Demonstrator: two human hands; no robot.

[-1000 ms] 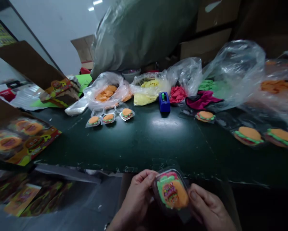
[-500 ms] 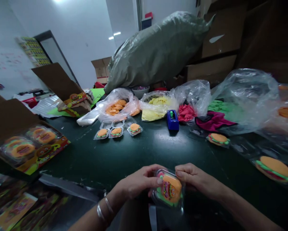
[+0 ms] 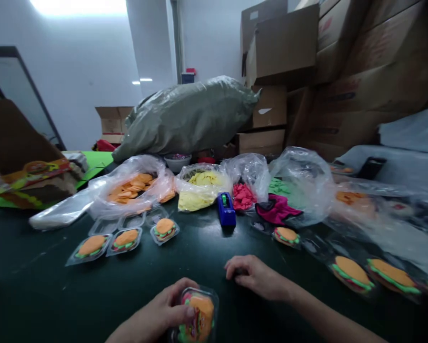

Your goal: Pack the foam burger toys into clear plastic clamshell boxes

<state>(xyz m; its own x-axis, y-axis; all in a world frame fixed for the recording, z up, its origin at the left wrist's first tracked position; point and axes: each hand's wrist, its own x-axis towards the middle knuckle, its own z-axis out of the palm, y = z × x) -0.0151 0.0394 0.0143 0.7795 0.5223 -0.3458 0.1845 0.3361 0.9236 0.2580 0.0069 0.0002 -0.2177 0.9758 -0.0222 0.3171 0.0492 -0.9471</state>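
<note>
My left hand is closed on a clear plastic box at the bottom centre. Inside the box is a toy burger with an orange bun and green edge, and a printed burger label shows on its lid beside my thumb. My right hand is over the dark table, apart from the box. Its fingers are loosely curled, with a gap to the thumb and nothing visible between them. Beyond it stands a blue tape dispenser. A boxed burger and two more like it sit in open clear boxes to the left.
Plastic bags hold orange pieces, yellow pieces, red pieces and green pieces. A magenta cloth lies before them. Several burgers line the right side. A large grey-green sack and cardboard boxes stand behind.
My right hand has let go of the burger box and moved away from it, toward the tape dispenser. My left hand keeps the box. The camera view has turned right and tilted up.
</note>
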